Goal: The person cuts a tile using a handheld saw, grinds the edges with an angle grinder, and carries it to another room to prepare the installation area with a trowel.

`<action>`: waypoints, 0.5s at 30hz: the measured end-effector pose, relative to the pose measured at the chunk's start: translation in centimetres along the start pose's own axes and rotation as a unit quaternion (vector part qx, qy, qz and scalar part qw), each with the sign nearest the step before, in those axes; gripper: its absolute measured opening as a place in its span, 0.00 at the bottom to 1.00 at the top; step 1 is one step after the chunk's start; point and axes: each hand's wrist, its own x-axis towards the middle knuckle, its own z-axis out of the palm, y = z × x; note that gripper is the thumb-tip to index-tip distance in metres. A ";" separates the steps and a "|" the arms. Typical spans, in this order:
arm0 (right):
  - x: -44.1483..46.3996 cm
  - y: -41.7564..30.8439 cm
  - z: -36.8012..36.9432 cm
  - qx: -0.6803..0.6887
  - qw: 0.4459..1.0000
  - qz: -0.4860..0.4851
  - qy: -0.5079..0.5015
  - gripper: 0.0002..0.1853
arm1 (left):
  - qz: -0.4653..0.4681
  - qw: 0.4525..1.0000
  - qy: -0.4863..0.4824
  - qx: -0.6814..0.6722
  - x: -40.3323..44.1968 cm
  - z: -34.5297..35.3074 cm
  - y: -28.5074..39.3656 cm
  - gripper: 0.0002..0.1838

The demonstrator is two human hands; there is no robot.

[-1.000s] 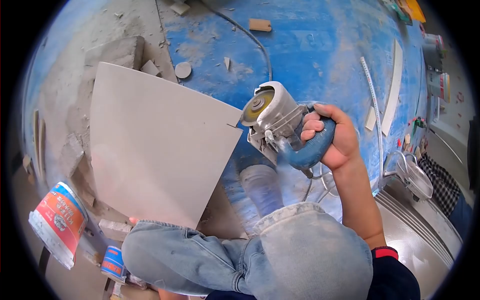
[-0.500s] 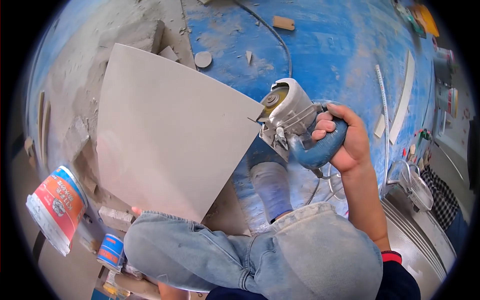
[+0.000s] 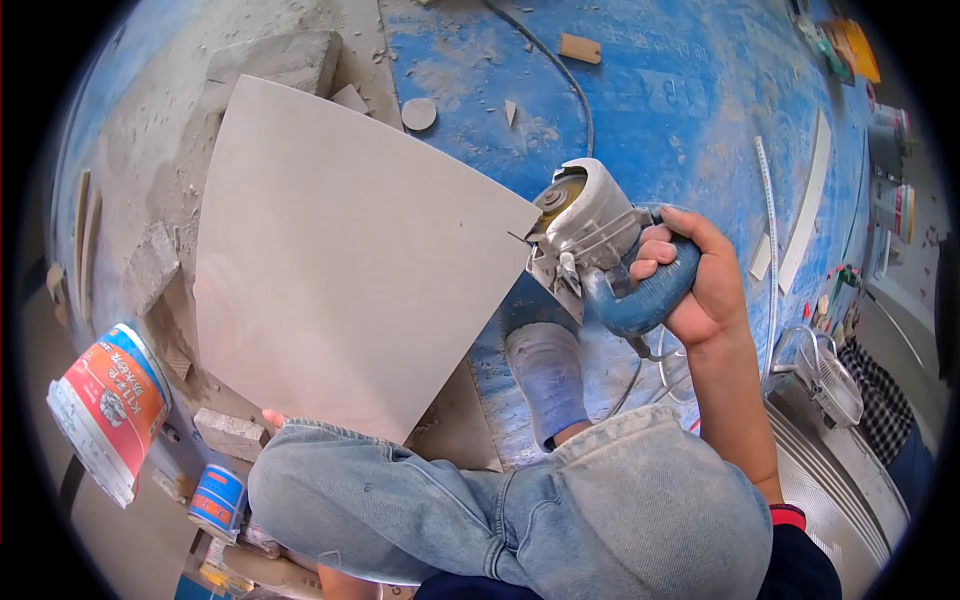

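Observation:
My right hand [image 3: 690, 270] is wrapped round the blue handle of a handheld power cutter [image 3: 590, 235], whose round blade faces the tile. A large pale tile [image 3: 350, 260] lies tilted at the left of the cutter, its right corner at the blade. Whether the blade touches it is unclear. Of my left hand [image 3: 274, 417] only a fingertip shows, at the tile's lower left edge beside my knee; the other fingers are hidden behind the tile and my leg.
Grey blocks [image 3: 285, 60] stand behind the tile. Two labelled buckets [image 3: 118, 405] are at the left. A cable [image 3: 560, 70] runs beyond the cutter. Long strips [image 3: 805, 205], a ruler [image 3: 768, 230] and a metal floodlight [image 3: 833, 385] lie at the right.
The tile, cutter and right hand have shifted right in the view, along with the surroundings. The tile's right corner now sits closer against the cutter's blade. The right-hand grip is unchanged.

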 end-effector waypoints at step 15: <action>0.1 0.1 -0.3 -0.009 1.000 -0.003 -0.001 0.06 | -0.010 1.000 -0.001 0.007 0.1 0.4 -0.4 0.45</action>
